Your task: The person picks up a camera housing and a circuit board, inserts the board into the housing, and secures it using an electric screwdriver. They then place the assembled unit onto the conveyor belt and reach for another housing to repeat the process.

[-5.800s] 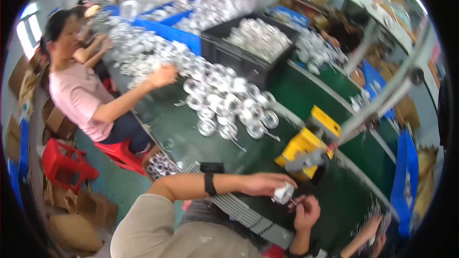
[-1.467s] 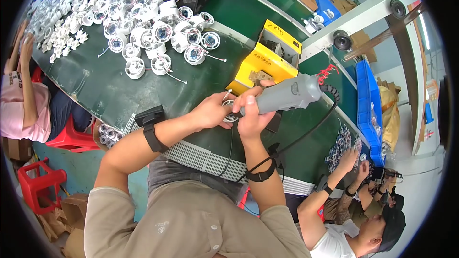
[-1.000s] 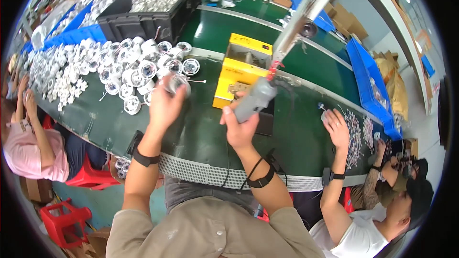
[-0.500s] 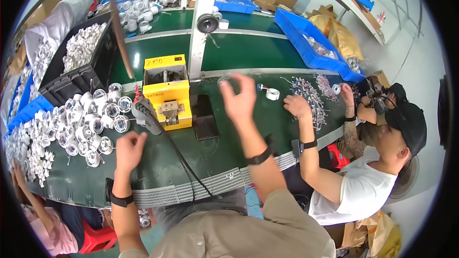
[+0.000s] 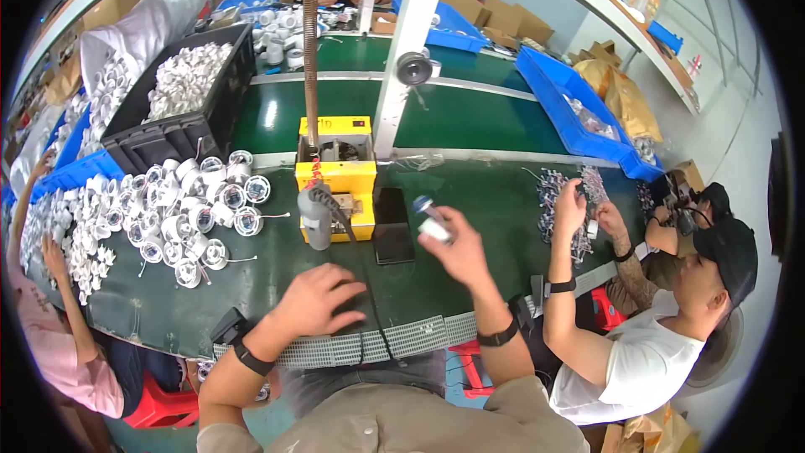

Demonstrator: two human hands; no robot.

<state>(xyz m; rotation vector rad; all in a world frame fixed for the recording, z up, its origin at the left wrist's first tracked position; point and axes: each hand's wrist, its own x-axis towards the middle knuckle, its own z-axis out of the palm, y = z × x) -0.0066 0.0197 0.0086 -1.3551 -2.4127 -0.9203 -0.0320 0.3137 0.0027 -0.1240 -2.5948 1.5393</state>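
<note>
My right hand [image 5: 463, 253] grips a small white cylindrical housing [image 5: 435, 230] with a dark-blue and silvery end, held above the table. My left hand [image 5: 317, 302] hovers near the front edge with fingers spread and nothing in them. Just beyond it a grey corded hand tool [image 5: 315, 216] hangs upright, its black cable running down beside my fingers. Behind the tool stands a yellow box-shaped machine [image 5: 356, 176] with an open top tray. A flat black device [image 5: 392, 231] lies between the machine and my right hand. A pile of white round housings [image 5: 189, 210] covers the table on the left.
A black crate [image 5: 159, 147] of small white parts stands at the back left. Bundles of wired parts [image 5: 549, 193] lie at right, beside a co-worker in a white shirt [image 5: 641, 344]. A white post [image 5: 411, 59] and a blue tray [image 5: 579, 109] stand farther back.
The white housing that lay on the table is now in my right hand, drawn nearer to me. My left hand has moved right and spread its fingers. The whole view has shifted.
</note>
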